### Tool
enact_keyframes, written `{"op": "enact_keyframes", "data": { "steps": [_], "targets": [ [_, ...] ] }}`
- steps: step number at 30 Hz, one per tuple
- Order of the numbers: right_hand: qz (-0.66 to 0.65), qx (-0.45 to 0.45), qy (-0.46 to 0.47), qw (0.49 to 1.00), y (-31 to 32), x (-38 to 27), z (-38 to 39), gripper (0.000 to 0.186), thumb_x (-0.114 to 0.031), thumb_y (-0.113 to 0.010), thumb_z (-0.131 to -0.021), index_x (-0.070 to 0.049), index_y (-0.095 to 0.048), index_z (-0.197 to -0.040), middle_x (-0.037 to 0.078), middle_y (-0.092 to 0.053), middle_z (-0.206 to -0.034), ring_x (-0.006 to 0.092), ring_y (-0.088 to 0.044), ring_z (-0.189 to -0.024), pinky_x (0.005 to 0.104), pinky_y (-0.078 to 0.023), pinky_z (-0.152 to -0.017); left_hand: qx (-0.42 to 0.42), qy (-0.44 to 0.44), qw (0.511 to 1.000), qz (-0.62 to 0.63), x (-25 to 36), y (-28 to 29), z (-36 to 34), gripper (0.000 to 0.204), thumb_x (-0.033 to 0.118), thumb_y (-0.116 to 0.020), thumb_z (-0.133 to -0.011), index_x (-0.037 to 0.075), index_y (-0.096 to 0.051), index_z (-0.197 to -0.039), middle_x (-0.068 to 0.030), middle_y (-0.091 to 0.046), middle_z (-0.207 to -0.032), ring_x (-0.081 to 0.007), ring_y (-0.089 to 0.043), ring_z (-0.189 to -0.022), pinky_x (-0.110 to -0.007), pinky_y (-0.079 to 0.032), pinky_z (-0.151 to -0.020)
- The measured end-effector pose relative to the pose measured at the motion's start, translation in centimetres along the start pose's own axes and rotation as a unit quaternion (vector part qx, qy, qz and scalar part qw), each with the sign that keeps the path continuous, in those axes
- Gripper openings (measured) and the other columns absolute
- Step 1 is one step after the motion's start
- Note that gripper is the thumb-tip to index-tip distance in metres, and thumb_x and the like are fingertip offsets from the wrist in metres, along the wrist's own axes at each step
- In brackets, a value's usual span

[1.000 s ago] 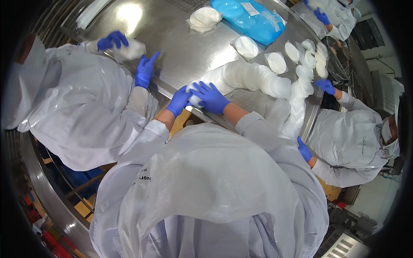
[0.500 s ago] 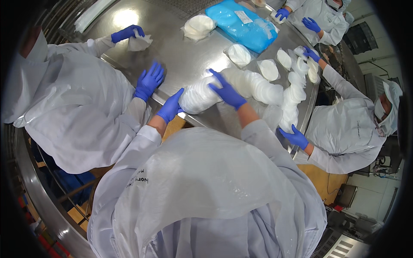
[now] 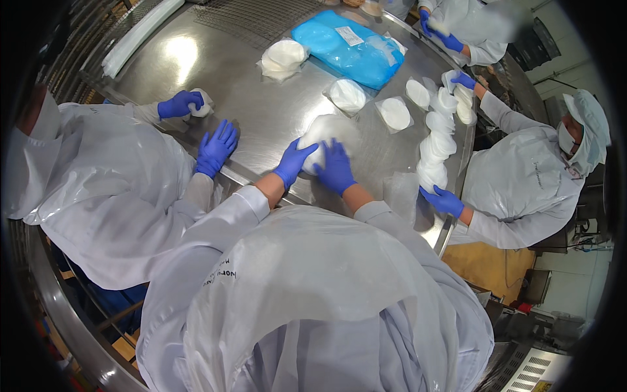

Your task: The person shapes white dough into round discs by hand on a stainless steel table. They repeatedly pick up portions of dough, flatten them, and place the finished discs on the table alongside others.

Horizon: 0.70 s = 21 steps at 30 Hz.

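Observation:
A stack of thin round white sheets [image 3: 336,130] lies near the front edge of the steel table, and I cannot tell what they are made of. My left hand [image 3: 295,163], in a blue glove, grips the stack's left side with the thumb towards me. On its near right side lies my right hand [image 3: 335,170], also blue-gloved, fingers slightly blurred, holding the sheets against the left. The sheets' far edge looks smeared by motion. Part of the stack is hidden behind my fingers.
Round white stacks [image 3: 285,59] and a blue plastic bag [image 3: 349,49] lie on the steel table [image 3: 241,85]. At right, a co-worker's hands [image 3: 444,201] touch a fanned row of white discs [image 3: 436,147]. A left-hand neighbour's gloved hand [image 3: 217,147] rests close to mine.
The long fanned row of sheets before me has been gathered into a compact stack between my hands. My right hand has come down and nearer the left. The left neighbour's held piece looks more bunched.

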State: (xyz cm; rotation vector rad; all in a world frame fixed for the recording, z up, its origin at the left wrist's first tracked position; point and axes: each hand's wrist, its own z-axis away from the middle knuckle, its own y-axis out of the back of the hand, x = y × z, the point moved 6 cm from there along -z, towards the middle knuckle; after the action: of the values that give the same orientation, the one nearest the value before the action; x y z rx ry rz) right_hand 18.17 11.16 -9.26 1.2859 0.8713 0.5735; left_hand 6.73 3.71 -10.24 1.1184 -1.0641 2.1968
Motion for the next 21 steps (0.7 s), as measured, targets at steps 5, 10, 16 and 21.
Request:
{"op": "enact_keyframes", "data": {
  "steps": [5,10,16,21],
  "targets": [
    [-0.359,0.018,-0.005,0.933,3.0,2.2,-1.7,0.085,-0.041,-0.073,-0.078,-0.006,-0.032,-0.143,0.024,-0.035,-0.143,0.0394,-0.033,-0.133,0.0451,-0.03,-0.109,0.106,-0.019,0.986,-0.124,-0.7,4.5,0.5,0.058,0.015,-0.074,-0.077,-0.003,-0.05,-0.127,-0.0181,-0.062,-0.114,-0.0287,-0.063,-0.101,-0.037,-0.052,-0.086],
    [-0.35,0.046,-0.067,0.933,0.3,3.0,-4.8,0.09,-0.044,-0.079,-0.069,-0.003,-0.039,-0.139,0.021,-0.041,-0.14,0.0385,-0.033,-0.133,0.046,-0.029,-0.11,0.065,0.007,0.995,-0.078,-2.0,6.0,-0.8,0.056,0.015,-0.074,-0.077,-0.003,-0.052,-0.125,-0.0177,-0.062,-0.113,-0.0287,-0.063,-0.101,-0.038,-0.052,-0.085],
    [-0.503,0.07,-0.045,0.86,0.6,-0.4,-6.0,0.08,-0.027,-0.081,-0.069,-0.003,-0.044,-0.135,0.02,-0.052,-0.127,0.032,-0.052,-0.117,0.0413,-0.045,-0.097,0.068,-0.016,0.996,-0.061,3.2,6.0,0.3,0.055,0.012,-0.074,-0.077,-0.005,-0.052,-0.125,-0.0179,-0.063,-0.113,-0.0283,-0.064,-0.1,-0.037,-0.053,-0.087],
    [-0.763,-0.07,-0.163,0.622,4.1,-2.9,-4.1,0.067,-0.015,-0.078,-0.074,0.0,-0.048,-0.131,0.014,-0.06,-0.115,0.0233,-0.06,-0.103,0.0348,-0.048,-0.091,-0.099,0.02,0.995,-0.013,8.6,1.3,2.5,0.063,0.016,-0.071,-0.081,-0.004,-0.041,-0.133,-0.0173,-0.056,-0.123,-0.0252,-0.057,-0.112,-0.036,-0.05,-0.092]
  ]
}}
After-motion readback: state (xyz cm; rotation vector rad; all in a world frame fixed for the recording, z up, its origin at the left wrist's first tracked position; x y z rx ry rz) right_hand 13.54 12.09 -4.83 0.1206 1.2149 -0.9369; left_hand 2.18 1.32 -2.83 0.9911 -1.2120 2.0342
